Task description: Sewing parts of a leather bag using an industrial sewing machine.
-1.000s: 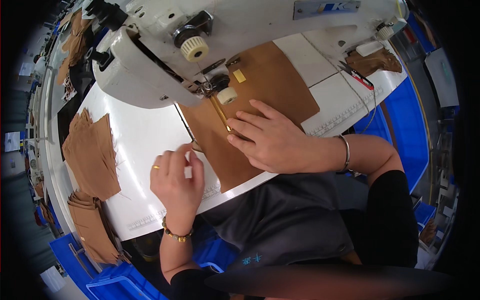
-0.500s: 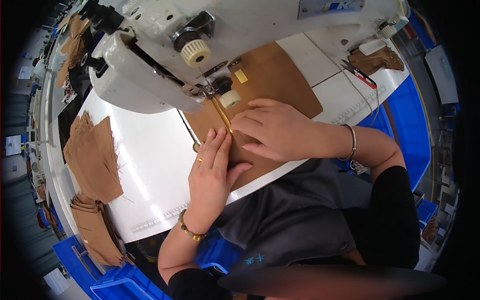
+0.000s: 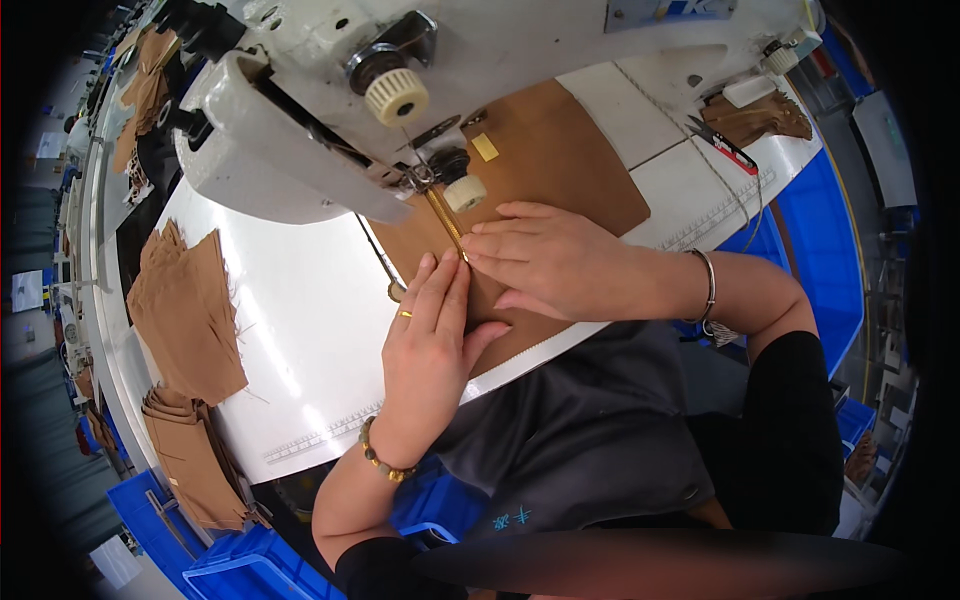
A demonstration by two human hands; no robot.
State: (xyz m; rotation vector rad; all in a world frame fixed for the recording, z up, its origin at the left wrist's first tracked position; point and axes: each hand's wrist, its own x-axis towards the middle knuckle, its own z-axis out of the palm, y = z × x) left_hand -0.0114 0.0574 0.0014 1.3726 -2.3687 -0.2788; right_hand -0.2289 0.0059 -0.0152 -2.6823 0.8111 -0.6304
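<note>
A brown fabric panel [image 3: 570, 140] lies under the needle area of a white sewing machine [image 3: 280, 130], with a narrow gold zipper strip [image 3: 448, 222] running toward me and a yellow tag [image 3: 485, 147] on it. My left hand [image 3: 435, 335] lies on the panel just left of the strip, fingers stretched toward the presser foot. My right hand [image 3: 545, 260] rests flat on the panel from the right, its fingertips at the strip and nearly meeting my left fingers. Both hands press on the cloth; the part of the strip under the fingertips is hidden.
Stacks of brown cut fabric [image 3: 185, 310] [image 3: 190, 460] sit at the left. Red-and-black thread snips [image 3: 730, 150] and crumpled brown scraps [image 3: 755, 115] lie at the right of the white table [image 3: 300, 390]. Blue bins [image 3: 820, 270] stand below, beside and under the table.
My left hand moved up and right from the table's left part onto the panel beside the strip, fingers straightening. My right fingers curled, then flattened again along the strip.
</note>
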